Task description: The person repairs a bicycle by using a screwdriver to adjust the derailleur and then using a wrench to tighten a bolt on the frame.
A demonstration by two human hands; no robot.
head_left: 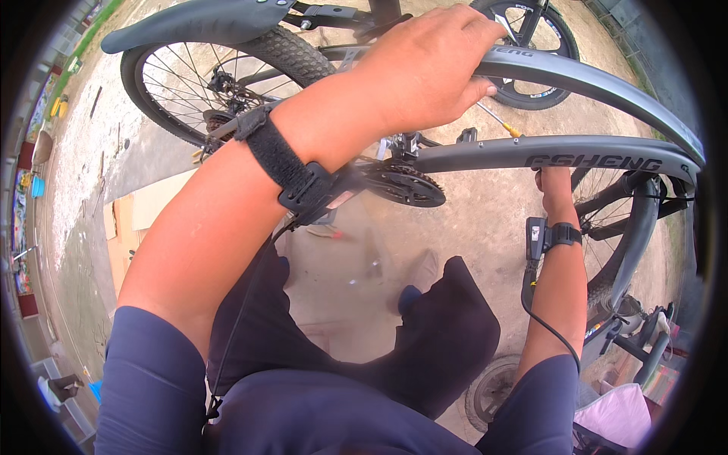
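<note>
A grey bicycle frame (485, 154) with dark lettering stretches across the upper right. My left hand (432, 72) lies over the seat end of its upper tube, fingers and thumb closed round it; the palm side is hidden. A thin rod with a yellow end (516, 133) slants between the tubes below my left thumb. At the lower tube's underside is my right hand (555, 186), its few visible fingers curled and the rest hidden behind the tube. The crankset (406, 184) sits below my left wrist.
A rear wheel (189, 83) under a grey mudguard (197, 26) stands at the upper left. Another wheel (550, 57) shows beyond the frame. Flattened cardboard (155, 201) lies on the concrete ground at left. At lower right are a fork (644, 227) and a pink cloth (618, 417).
</note>
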